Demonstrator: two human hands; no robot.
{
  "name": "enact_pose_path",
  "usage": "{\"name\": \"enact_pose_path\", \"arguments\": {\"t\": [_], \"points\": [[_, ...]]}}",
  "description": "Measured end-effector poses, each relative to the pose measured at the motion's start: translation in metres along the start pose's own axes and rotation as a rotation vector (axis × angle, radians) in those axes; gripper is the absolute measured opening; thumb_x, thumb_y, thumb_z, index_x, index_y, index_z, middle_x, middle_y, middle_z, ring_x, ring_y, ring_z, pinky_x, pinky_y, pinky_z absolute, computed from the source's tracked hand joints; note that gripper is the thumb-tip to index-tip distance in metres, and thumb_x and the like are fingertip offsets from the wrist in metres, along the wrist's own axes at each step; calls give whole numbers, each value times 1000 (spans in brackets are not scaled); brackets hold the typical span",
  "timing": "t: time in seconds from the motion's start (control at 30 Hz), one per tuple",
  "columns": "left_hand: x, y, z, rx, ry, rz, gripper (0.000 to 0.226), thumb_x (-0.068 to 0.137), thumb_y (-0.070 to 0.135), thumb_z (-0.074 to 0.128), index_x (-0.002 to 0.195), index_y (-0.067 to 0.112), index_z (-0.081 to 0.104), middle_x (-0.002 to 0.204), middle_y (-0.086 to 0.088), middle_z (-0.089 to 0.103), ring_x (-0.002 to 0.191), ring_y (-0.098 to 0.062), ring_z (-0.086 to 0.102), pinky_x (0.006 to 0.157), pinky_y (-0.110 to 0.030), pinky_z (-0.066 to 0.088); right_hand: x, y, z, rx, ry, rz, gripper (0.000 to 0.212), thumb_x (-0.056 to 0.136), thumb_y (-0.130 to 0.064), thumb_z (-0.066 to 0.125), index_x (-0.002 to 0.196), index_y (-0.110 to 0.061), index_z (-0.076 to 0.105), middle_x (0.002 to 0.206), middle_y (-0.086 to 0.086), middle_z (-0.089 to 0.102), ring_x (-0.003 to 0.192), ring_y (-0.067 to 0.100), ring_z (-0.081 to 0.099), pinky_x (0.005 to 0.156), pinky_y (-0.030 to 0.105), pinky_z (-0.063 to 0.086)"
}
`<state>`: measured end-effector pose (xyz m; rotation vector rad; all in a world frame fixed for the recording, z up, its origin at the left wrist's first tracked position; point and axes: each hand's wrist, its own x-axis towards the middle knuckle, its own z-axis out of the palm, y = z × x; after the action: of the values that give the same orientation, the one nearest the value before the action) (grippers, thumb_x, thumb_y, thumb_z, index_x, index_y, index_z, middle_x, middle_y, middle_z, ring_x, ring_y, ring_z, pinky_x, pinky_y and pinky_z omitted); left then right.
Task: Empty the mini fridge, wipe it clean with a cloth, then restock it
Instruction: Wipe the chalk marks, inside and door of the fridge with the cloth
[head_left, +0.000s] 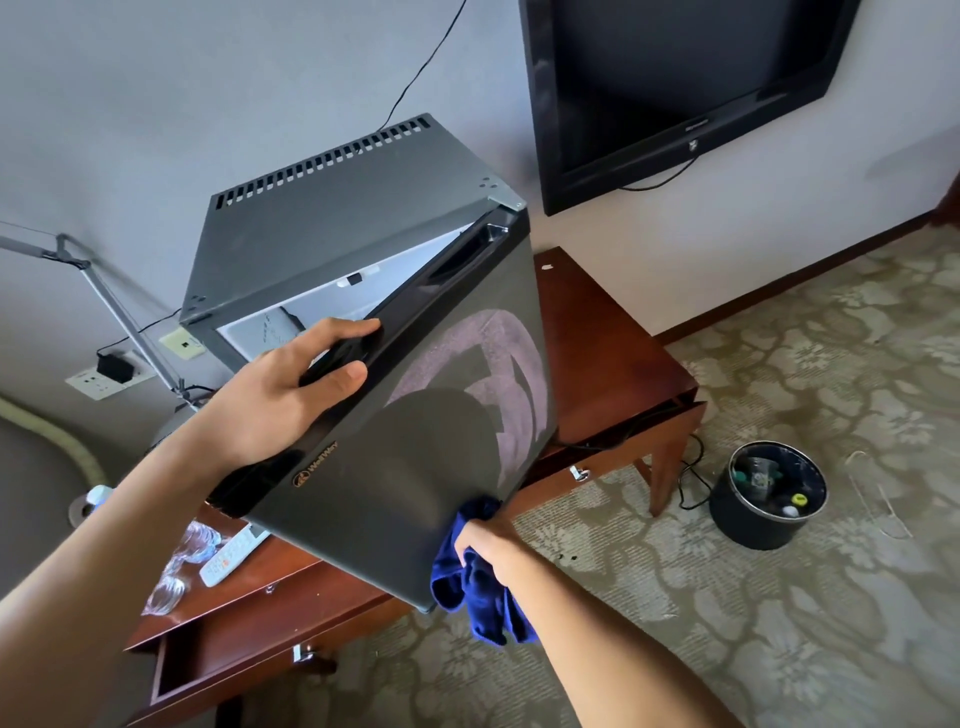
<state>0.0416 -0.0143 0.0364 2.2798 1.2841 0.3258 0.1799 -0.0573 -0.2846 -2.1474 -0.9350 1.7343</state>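
Against the pale wall, under a wall-mounted television (670, 83), the black mini fridge (353, 218) is sitting on a reddish wooden table (613, 358). Your left hand (291, 395) is gripping the top edge of the fridge door (447, 431), fingers curled over it, holding it partly ajar. Your right hand (488, 545) is clutching a bunched blue cloth (478, 587) against the door's lower corner; smeared streaks are showing on the door face. Clear plastic bottles (182, 561) and a white remote control (234, 553) are lying on the table just left of the door. Well apart on the patterned carpet (779, 623), a black waste bin (766, 493) is standing.
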Motion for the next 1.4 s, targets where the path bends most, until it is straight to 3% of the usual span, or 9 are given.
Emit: {"name": "enact_pose_path", "arguments": {"t": [0.2, 0.33, 0.47, 0.73, 0.8, 0.93, 1.07, 1.2, 1.4], "points": [[-5, 2, 2, -28, -7, 0, 44, 95, 60, 52, 139, 61, 47, 146, 31, 49, 138, -7, 48, 120, -49, 33, -6, 13, -27, -6, -18, -77, 39, 96, -19, 53, 133, -7, 49, 113, 11, 58, 101, 23, 60, 93, 22, 43], [-6, 3, 3, -24, -4, 4, 44, 96, 64, 53, 140, 62, 46, 147, 29, 49, 140, -6, 45, 121, -49, 33, 17, 54, -23, 750, 123, -26, 31, 57, -5, 69, 82, -14, 53, 63, 5, 51, 52, 20, 50, 56, 27, 44], [-7, 4, 6, -34, -5, -2, 44, 95, 61, 53, 139, 62, 47, 147, 29, 50, 138, -5, 47, 120, -48, 34, 31, 84, -27, 1023, 140, -70, 34, 64, -4, 69, 97, -11, 62, 86, 15, 66, 71, 26, 66, 67, 33, 53], [-8, 15, 13, 80, -75, 19, 48, 100, 64, 37, 143, 76, 21, 159, 34, 28, 150, 0, 28, 127, -40, 20, 12, 23, -32, 968, 288, -222, 29, 86, 15, 53, 90, -14, 54, 73, 7, 53, 57, 14, 50, 43, 14, 41], [-7, 16, 11, 99, -84, 16, 47, 101, 63, 34, 143, 77, 19, 158, 35, 29, 149, -1, 30, 126, -37, 21, 9, 15, -30, 942, 364, -203, 10, 79, -9, 64, 87, -14, 62, 68, 6, 61, 58, 21, 59, 49, 22, 47], [-6, 15, 10, 111, -95, 22, 47, 101, 63, 33, 143, 78, 17, 158, 34, 30, 149, -4, 33, 126, -40, 23, -41, 2, -8, 719, 485, -374, 52, 51, -41, 62, 98, -20, 67, 87, 9, 71, 84, 34, 67, 77, 44, 56], [-5, 13, 11, 89, -88, 23, 46, 100, 63, 34, 142, 78, 20, 157, 33, 32, 149, -1, 31, 127, -41, 21, -152, -24, 34, 643, 548, -808, 74, 65, -31, 65, 139, -19, 61, 126, -3, 54, 120, 8, 55, 106, 24, 43], [-9, 14, 11, -27, -82, -10, 38, 106, 59, 35, 139, 77, 31, 156, 34, 34, 147, 7, 28, 128, -38, 16, -185, -26, 56, 437, 692, -1264, 73, 78, -16, 72, 148, -24, 53, 141, 5, 45, 134, 15, 51, 109, 30, 45], [-8, 13, 7, -86, -86, -12, 43, 96, 71, 22, 137, 78, 34, 156, 38, 32, 147, 11, 25, 129, -39, 14, -167, -46, 24, 218, 841, -1389, 67, 78, -28, 76, 142, -25, 55, 134, 12, 49, 124, 28, 58, 95, 35, 55]]}}
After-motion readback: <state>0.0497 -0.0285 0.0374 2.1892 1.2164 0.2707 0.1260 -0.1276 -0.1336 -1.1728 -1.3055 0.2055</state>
